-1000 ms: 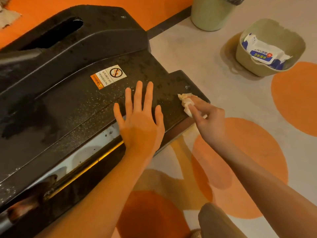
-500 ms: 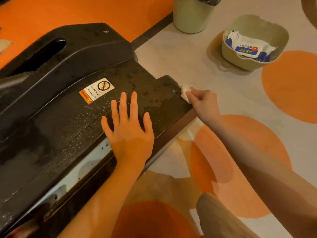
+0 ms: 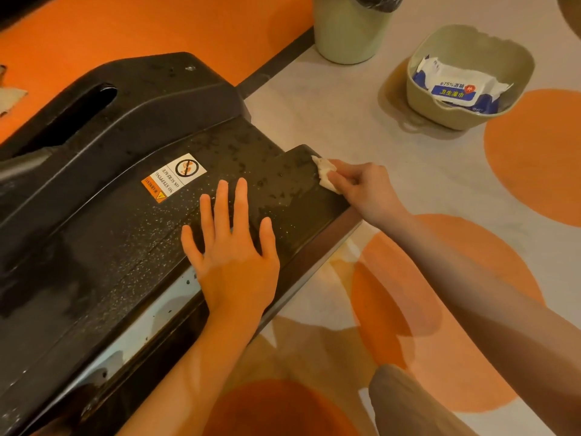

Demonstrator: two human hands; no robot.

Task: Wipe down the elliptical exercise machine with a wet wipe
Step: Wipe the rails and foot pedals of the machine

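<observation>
The elliptical's black plastic base cover (image 3: 103,234) fills the left of the view, speckled with droplets and bearing a white and orange warning sticker (image 3: 174,177). My left hand (image 3: 234,250) lies flat on the cover near its front edge, fingers straight and spread. My right hand (image 3: 361,187) pinches a crumpled white wet wipe (image 3: 325,173) against the cover's right end corner, beside the floor.
A pale green basin (image 3: 446,116) holding a blue and white wet-wipe pack (image 3: 457,86) sits on the floor at the upper right. A green bin with a black liner (image 3: 349,29) stands behind it. My knee (image 3: 405,404) shows at the bottom.
My right hand has slid the wipe from the cover's front right edge to its far right corner. My left hand has stayed flat on the cover.
</observation>
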